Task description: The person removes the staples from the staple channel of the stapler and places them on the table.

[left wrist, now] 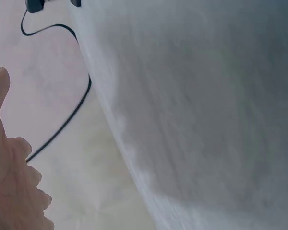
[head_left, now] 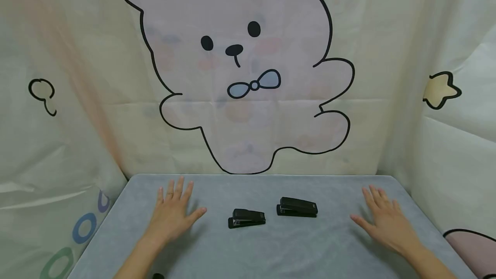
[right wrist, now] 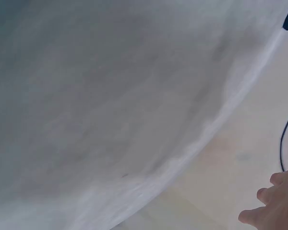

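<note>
Two black staplers lie on the grey cloth-covered table in the head view. The smaller stapler (head_left: pixel 246 218) sits left of centre, and the larger stapler (head_left: pixel 297 207) is a little farther back to its right. My left hand (head_left: pixel 174 215), fingers straight and thumb spread, is held left of the smaller stapler and touches neither. Well to the right of the larger one, my right hand (head_left: pixel 385 223) also has its fingers extended and holds nothing. In the left wrist view the left hand (left wrist: pixel 12 177) shows at the edge; the right wrist view catches the right fingers (right wrist: pixel 273 201).
The table (head_left: pixel 271 253) has rounded far corners and meets a curtain (head_left: pixel 372 141) printed with a cartoon bear. More printed cloth hangs at both sides. A small black object (head_left: pixel 158 276) pokes in at the bottom edge beside the left forearm.
</note>
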Tool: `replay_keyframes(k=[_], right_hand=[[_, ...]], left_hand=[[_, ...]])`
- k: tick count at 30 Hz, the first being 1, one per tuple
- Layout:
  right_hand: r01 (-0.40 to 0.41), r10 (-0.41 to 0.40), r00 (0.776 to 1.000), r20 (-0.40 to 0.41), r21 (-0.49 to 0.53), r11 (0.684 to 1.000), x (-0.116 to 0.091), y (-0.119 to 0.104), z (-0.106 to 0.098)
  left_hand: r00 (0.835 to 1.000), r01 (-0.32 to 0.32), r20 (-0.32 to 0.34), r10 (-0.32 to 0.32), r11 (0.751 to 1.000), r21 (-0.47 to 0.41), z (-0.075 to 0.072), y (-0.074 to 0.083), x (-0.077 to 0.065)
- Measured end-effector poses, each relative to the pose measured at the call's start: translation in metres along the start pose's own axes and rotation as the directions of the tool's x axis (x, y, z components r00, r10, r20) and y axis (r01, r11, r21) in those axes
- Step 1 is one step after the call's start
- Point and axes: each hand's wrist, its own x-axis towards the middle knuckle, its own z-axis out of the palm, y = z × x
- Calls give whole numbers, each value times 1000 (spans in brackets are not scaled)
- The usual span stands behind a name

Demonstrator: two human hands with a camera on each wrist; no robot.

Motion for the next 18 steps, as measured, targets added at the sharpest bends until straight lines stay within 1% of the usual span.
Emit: replay_keyframes(k=[3, 9, 12, 18], right_hand=[[13, -13, 1000, -12, 19, 1000, 1, -8, -1], [70, -63, 993, -97, 76, 995, 3, -31, -6], [101, -89, 988, -129, 95, 990, 5, -43, -9], [125, -108, 987, -118, 148, 981, 7, -67, -11]], left_hand=[[1000, -16, 6, 16, 1000, 8, 0, 8, 0], [998, -54, -10, 54, 998, 17, 2, 27, -3], [998, -67, -19, 67, 998, -6, 4, 35, -5], [996, -84, -6, 84, 995, -58, 6, 49, -7]])
